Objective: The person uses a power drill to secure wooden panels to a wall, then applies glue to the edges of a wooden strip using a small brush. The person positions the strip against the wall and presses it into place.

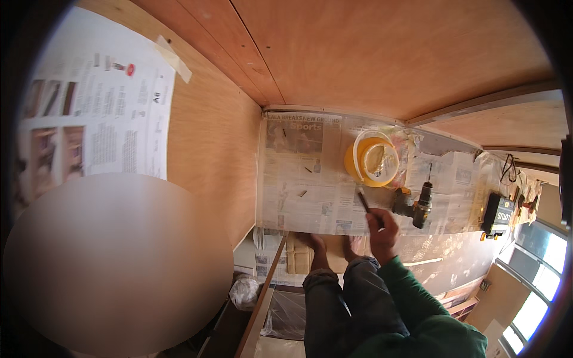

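My right hand, in a green sleeve, is closed around a small dark-handled brush. The brush's pale tip points up and left, just below a yellow bucket. The bucket has a white handle, and a pale round container or lid sits at its opening; what is inside is unclear. To the right of my hand a black and yellow cordless drill lies on the newspaper-covered surface, its bit pointing away. My left hand does not show.
Wooden panels rise at the left and far side. A printed sheet is taped up at left, above a large blurred patch hiding what is there. A black case stands at right. My bare feet are below the surface's near edge.
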Available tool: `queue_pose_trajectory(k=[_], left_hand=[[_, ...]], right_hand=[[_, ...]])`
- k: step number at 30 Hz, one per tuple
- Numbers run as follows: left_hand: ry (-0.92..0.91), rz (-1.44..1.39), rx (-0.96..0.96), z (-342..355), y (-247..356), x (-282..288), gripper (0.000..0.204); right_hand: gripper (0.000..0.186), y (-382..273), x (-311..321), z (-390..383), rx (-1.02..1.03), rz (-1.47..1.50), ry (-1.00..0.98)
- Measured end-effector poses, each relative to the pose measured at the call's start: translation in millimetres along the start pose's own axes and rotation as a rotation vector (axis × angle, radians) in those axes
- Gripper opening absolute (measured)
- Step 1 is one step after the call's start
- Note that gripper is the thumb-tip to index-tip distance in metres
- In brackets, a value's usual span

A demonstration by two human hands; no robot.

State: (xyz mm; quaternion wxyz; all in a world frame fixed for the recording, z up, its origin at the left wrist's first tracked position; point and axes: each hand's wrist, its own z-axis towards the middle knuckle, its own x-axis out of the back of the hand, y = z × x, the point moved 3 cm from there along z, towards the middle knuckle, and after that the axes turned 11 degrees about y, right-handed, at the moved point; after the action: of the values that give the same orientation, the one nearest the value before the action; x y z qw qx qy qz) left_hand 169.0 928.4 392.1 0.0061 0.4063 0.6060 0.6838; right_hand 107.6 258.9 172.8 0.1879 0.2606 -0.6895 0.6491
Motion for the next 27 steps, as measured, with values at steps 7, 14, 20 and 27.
queue_pose_trajectory(k=[7,14,20,27], left_hand=[[-0.084,0.019,-0.123,-48,2,7,0.054],[-0.228,-0.151,-0.062,-71,13,1,0.049],[-0.143,-0.055,-0.028,-112,43,-4,0.059],[-0.294,-0.026,-0.091,-112,41,6,0.062]], right_hand=[[0.016,-6,77,46,0.044,0.015,0.013],[0.026,8,97,7,-0.274,0.371,-0.302],[0.027,-14,115,-15,-0.305,0.223,-0.360],[0.025,-21,140,21,-0.083,0.052,-0.357]])
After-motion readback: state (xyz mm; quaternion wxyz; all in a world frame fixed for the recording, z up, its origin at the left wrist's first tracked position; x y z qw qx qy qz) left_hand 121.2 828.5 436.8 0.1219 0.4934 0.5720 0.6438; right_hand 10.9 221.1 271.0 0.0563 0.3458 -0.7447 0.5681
